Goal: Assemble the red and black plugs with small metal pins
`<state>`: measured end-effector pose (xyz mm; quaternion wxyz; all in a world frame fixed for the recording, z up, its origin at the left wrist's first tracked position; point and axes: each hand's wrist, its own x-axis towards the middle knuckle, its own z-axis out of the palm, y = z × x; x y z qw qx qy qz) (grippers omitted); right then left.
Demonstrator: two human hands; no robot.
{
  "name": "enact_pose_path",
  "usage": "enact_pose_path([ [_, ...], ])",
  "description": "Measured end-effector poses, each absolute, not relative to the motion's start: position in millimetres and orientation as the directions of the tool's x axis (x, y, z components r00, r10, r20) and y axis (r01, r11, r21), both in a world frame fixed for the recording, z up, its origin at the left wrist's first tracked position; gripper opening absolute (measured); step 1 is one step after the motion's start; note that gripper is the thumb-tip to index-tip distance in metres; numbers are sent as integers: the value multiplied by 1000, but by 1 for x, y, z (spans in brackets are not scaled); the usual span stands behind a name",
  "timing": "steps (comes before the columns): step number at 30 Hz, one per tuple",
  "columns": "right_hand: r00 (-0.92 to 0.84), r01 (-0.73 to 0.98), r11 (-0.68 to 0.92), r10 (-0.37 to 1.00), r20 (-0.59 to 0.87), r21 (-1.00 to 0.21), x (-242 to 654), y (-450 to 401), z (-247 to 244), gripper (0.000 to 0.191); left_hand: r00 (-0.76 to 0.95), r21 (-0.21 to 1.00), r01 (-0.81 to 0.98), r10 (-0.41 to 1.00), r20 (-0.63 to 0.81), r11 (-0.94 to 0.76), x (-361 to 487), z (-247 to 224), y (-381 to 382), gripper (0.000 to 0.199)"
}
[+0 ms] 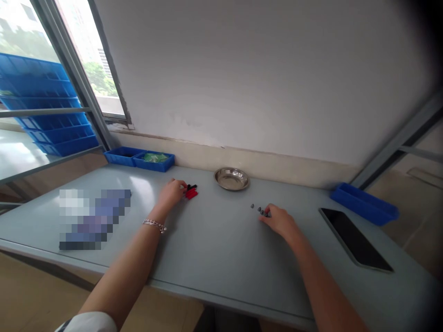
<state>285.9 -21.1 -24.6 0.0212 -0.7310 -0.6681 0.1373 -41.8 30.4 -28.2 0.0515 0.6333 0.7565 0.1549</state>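
Observation:
My left hand (173, 191), with a beaded bracelet at the wrist, is closed at the fingertips on one of the small black tube-like pieces (194, 186). Short red pieces (191, 193) lie on the table right beside it. On the other side, my right hand (279, 220) pinches at the end of a short row of small dark grey cone-shaped pieces (259, 210); the fingers partly hide the nearest one. Between and beyond the hands sits a shallow round metal dish (231, 186), with nothing visible in it.
Two blue bins (155, 165) stand by the wall at the back left, one holding a green packet. A blue tray (365, 205) and a dark-screened tablet or phone (356, 240) lie at the right. A blurred-out flat item (95, 221) is at the left; stacked blue crates (51, 110) stand beyond.

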Motion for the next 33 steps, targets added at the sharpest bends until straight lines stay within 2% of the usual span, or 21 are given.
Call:
enact_pose_path([
  [11, 124, 969, -159, 975, -184, -188, 284, -24, -17, 23, -185, 250, 958, 968, 171, 139, -42, -31, 32, 28],
  [22, 92, 976, -115, 988, -127, -186, 290, -18, -30, 17, -154, 210, 970, 976, 152, 120, -43, -41, 39, 31],
  [27, 101, 972, -125, 987, -128, -199, 292, -13, -36, 16, -182, 219, 966, 961, 209, 135, -38, -32, 34, 34],
  [30, 108, 971, -131, 987, -120, -202, 293, -13, -36, 15, -56, 235, 972, 982, 182, 11, -29, -19, 26, 31],
  [33, 112, 968, -132, 988, -104, -212, 292, -14, -34, 14, 179, 223, 957, 983, 39, -184, -17, -8, 17, 20],
])
